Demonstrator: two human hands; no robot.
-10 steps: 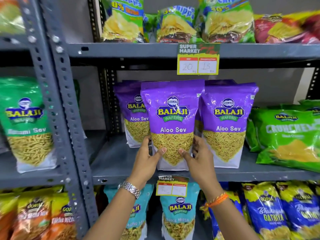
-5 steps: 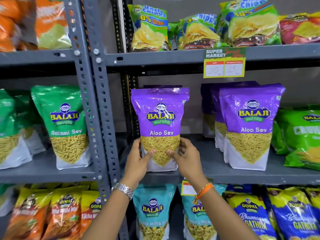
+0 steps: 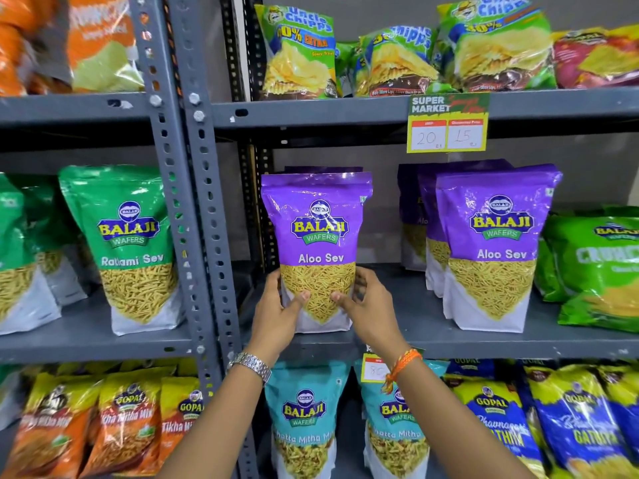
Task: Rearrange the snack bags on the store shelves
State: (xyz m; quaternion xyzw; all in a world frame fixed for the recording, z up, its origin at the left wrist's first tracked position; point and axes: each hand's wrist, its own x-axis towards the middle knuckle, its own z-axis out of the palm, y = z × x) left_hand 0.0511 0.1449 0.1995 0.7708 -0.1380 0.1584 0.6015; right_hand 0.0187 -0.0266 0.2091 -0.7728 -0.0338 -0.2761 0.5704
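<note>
Aloo Sev bag (image 3: 318, 250) upright, pinched at base between left hand (image 3: 276, 316) and right hand (image 3: 370, 312); top-heavy, may topple forward on release.

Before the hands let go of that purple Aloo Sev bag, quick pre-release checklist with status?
1. Both hands on the bag: ok. Left hand and right hand grip the lower sides of the held Aloo Sev bag.
2. Bag upright, label facing out: ok.
3. Base fully seated on the middle shelf: cannot tell, the hands cover the bottom corners.
4. Clear of the grey upright post to its left: ok, a gap shows.
5. Clear of the Aloo Sev stack to its right: ok, bare shelf lies between.
6. Support behind: cannot tell; another purple bag top peeks out, contact is hidden.
</note>
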